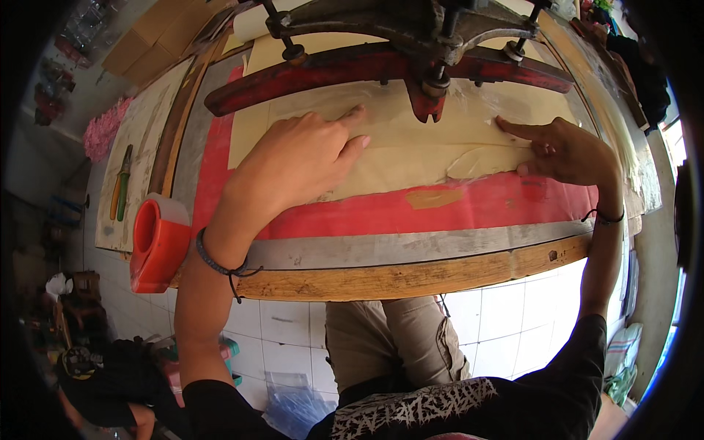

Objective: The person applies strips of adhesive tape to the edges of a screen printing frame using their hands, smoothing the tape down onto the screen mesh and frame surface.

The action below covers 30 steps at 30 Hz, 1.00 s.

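A tan paper sheet (pixel 389 165) patched with clear tape lies over a red sheet (pixel 345 220) on the grey worktop (pixel 330 252). My left hand (pixel 304 154) rests on the left part of the tan sheet, index finger and thumb stretched apart. Toward the right end, my right hand (pixel 565 152) touches the sheet with its index finger extended; its other fingers are partly curled. Neither hand visibly grips anything. A loose-looking flap (pixel 484 160) of tan paper or tape lies just left of my right hand. Above both hands spans a worn red metal bar (pixel 315 75).
A dark metal press frame (pixel 367 28) carries the bar, with a notched red bracket (pixel 425 103) hanging low. An orange-red tape dispenser (pixel 158 249) stands by my left forearm. Pliers (pixel 122 187) lie on a side board. Another person (pixel 110 381) is at lower left.
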Each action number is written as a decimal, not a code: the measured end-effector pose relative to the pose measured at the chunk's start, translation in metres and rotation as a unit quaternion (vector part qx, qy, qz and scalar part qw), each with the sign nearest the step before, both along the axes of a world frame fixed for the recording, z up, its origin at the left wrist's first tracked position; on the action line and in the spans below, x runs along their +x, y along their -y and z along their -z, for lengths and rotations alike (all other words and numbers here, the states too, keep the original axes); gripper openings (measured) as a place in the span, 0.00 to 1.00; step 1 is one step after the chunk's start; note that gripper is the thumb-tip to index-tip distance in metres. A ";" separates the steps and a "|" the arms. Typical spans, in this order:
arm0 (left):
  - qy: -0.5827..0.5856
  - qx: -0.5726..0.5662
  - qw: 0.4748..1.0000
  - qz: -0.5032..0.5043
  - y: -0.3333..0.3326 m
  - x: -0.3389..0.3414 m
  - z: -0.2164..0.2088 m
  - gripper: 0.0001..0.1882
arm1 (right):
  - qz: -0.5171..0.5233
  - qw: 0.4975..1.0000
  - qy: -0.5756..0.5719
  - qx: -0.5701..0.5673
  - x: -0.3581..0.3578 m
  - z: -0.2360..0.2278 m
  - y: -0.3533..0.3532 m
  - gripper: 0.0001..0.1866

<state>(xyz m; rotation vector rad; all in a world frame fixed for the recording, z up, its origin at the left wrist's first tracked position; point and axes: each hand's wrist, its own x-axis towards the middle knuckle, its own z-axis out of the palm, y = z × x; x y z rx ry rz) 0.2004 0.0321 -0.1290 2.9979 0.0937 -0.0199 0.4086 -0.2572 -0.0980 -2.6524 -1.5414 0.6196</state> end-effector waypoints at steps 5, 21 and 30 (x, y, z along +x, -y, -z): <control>0.018 -0.011 1.000 0.000 -0.002 0.000 0.002 0.23 | -0.017 0.999 -0.036 0.035 0.007 0.002 0.007 0.39; 0.137 -0.015 0.986 0.097 -0.010 0.007 0.010 0.22 | -0.045 0.982 -0.110 0.146 0.022 0.009 0.017 0.18; 0.132 -0.058 0.988 0.054 -0.008 0.005 0.013 0.29 | -0.064 0.976 0.035 0.204 0.007 0.015 -0.006 0.15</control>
